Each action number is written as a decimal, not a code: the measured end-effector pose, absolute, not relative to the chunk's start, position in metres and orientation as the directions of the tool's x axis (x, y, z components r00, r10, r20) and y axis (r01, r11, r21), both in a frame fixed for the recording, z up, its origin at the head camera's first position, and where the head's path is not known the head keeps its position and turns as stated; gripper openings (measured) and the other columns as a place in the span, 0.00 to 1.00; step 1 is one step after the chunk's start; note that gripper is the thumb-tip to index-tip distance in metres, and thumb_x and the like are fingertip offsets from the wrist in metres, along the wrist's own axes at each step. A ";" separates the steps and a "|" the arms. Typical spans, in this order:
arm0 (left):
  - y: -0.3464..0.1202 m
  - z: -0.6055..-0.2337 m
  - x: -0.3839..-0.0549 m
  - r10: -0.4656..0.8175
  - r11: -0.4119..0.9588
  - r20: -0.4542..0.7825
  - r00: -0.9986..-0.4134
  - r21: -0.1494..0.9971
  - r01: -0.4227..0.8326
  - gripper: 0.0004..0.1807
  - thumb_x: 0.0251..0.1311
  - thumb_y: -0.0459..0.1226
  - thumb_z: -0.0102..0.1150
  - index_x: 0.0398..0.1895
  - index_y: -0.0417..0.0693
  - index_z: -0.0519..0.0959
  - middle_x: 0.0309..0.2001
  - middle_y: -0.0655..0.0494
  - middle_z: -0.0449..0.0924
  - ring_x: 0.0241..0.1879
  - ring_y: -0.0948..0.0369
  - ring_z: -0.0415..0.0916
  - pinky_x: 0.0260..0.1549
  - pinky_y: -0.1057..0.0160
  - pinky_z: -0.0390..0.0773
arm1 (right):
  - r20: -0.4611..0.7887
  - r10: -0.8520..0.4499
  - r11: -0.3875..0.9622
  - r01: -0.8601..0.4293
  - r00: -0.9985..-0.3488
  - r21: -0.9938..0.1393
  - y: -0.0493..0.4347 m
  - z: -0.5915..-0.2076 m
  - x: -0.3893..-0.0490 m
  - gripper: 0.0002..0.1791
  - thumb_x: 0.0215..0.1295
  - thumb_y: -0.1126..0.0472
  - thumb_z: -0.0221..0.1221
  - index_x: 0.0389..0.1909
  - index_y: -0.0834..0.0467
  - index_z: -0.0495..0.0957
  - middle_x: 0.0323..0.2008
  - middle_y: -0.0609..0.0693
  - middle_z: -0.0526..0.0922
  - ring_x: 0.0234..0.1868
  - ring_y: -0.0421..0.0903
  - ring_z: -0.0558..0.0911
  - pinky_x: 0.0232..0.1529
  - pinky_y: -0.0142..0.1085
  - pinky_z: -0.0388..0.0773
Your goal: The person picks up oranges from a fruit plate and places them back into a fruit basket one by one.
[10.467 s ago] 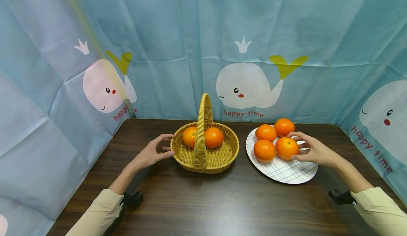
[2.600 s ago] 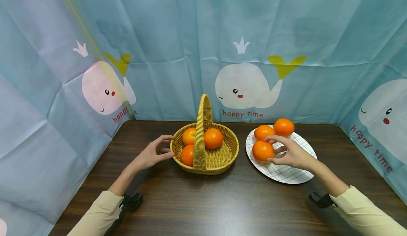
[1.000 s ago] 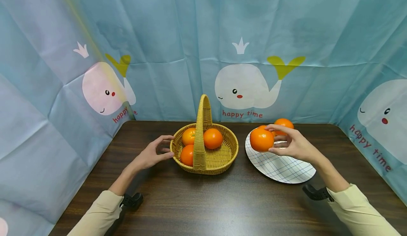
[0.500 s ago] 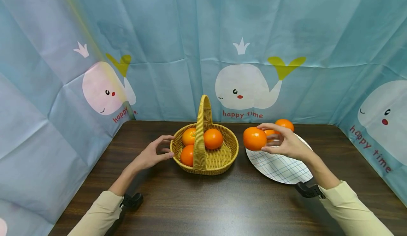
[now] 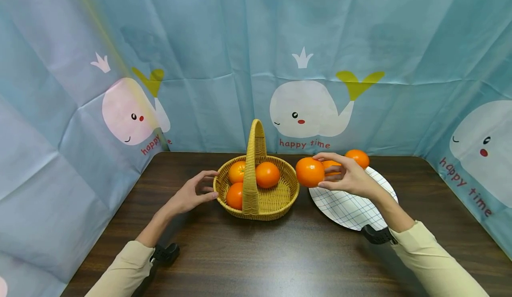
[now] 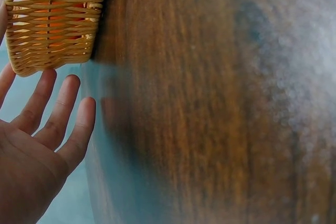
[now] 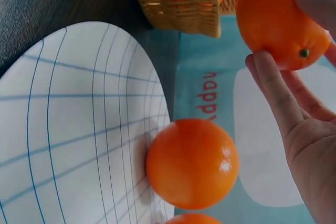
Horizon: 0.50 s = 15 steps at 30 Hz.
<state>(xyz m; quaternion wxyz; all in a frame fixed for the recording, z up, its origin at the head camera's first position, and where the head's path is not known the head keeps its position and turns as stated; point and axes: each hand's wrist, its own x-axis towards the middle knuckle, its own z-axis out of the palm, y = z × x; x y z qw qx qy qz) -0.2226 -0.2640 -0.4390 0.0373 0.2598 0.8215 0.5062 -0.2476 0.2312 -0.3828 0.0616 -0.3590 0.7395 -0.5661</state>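
Note:
My right hand holds an orange in the air between fingers and thumb, just off the right side of the wicker basket. In the right wrist view the green stem end of that orange faces the palm. At the basket's left side my left hand rests its fingertips against the rim, fingers spread and fairly straight in the left wrist view. Three oranges lie in the basket: one at the back left, one right of the handle, one at the front left, partly hidden by the handle.
A white plate with blue check lines stands right of the basket. Two oranges are at its back: one at the rear, another partly behind my right fingers. Arched basket handle rises high. A printed curtain hangs behind the brown table.
A third orange has come into the basket since the oldest frame. My right hand has lifted another orange off the plate and moved it left toward the basket. My left hand has stayed put.

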 end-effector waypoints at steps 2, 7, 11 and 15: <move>-0.264 -0.439 -0.222 0.459 0.358 0.194 -0.867 0.853 0.380 0.33 0.66 0.30 0.66 0.72 0.38 0.65 0.68 0.35 0.64 0.56 0.35 0.75 0.47 0.59 0.83 | 0.316 -0.597 0.108 -0.465 -0.737 -0.879 0.227 -0.383 -0.248 0.35 0.57 0.75 0.71 0.67 0.61 0.72 0.65 0.60 0.72 0.50 0.58 0.84 0.48 0.46 0.83; -0.264 -0.438 -0.221 0.456 0.361 0.192 -0.869 0.853 0.377 0.33 0.66 0.31 0.67 0.71 0.39 0.66 0.69 0.36 0.64 0.56 0.34 0.74 0.48 0.59 0.83 | 0.320 -0.594 0.128 -0.480 -0.738 -0.868 0.217 -0.383 -0.250 0.36 0.56 0.73 0.74 0.66 0.58 0.74 0.63 0.57 0.74 0.48 0.57 0.85 0.48 0.46 0.83; -0.264 -0.438 -0.221 0.458 0.361 0.197 -0.867 0.850 0.384 0.32 0.66 0.31 0.67 0.71 0.39 0.66 0.69 0.36 0.64 0.56 0.34 0.74 0.48 0.59 0.82 | 0.330 -0.615 0.111 -0.493 -0.716 -0.863 0.208 -0.383 -0.250 0.37 0.55 0.72 0.74 0.66 0.58 0.74 0.62 0.57 0.74 0.49 0.57 0.84 0.50 0.47 0.83; -0.264 -0.438 -0.221 0.461 0.357 0.207 -0.863 0.847 0.394 0.32 0.66 0.30 0.67 0.71 0.38 0.66 0.68 0.36 0.65 0.57 0.33 0.74 0.50 0.55 0.82 | 0.331 -0.634 0.087 -0.490 -0.699 -0.868 0.200 -0.383 -0.251 0.37 0.56 0.72 0.74 0.67 0.59 0.73 0.63 0.58 0.74 0.49 0.59 0.84 0.51 0.47 0.82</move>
